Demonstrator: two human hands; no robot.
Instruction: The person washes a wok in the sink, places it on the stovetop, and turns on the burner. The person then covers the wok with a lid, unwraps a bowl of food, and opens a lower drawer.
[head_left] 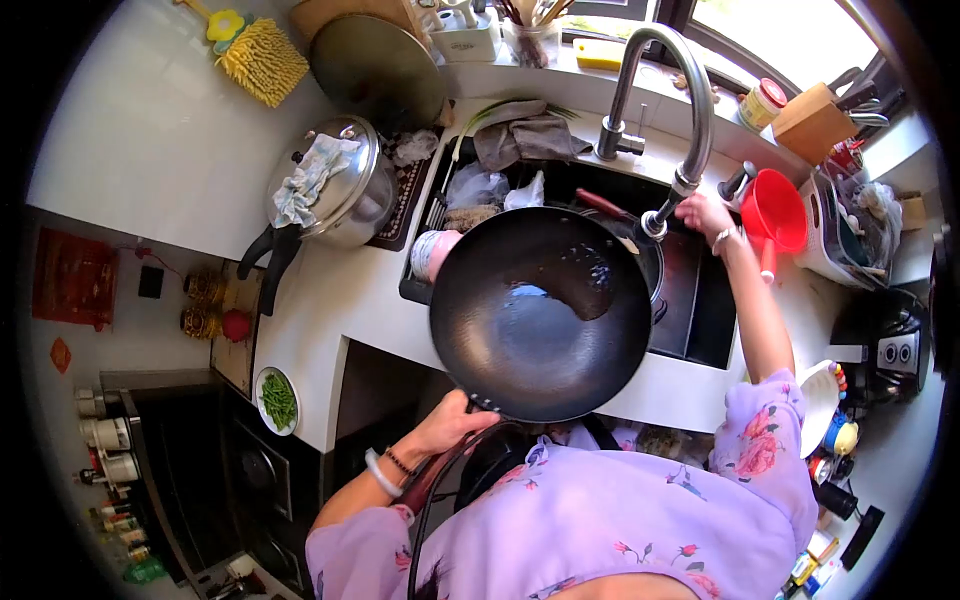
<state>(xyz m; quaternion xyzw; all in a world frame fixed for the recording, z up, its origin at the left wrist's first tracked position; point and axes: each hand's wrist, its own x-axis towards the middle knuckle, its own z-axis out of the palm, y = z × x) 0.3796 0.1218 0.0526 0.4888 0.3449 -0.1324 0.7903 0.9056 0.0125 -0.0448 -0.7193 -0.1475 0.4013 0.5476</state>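
A black wok (540, 345) is held tilted over the front of the sink, with a little water shining on its inner surface. My left hand (455, 425) is closed around the wok's handle, at the near left of its rim. At the far right side of the sink, my right hand (705, 212) has its fingers curled against the spout head of the metal faucet (685, 182); the fingertips are partly hidden. Behind the wok, a red-handled utensil (605, 203) and a pot (650, 265) show in the black sink (690, 320).
Right of the sink lies a red ladle (773, 212), near a white basket (845, 240). On the left counter are a pressure cooker (345, 190) with a cloth on its lid and a plate (294, 415) of chopped green vegetables. A knife block (812, 122) stands by the window.
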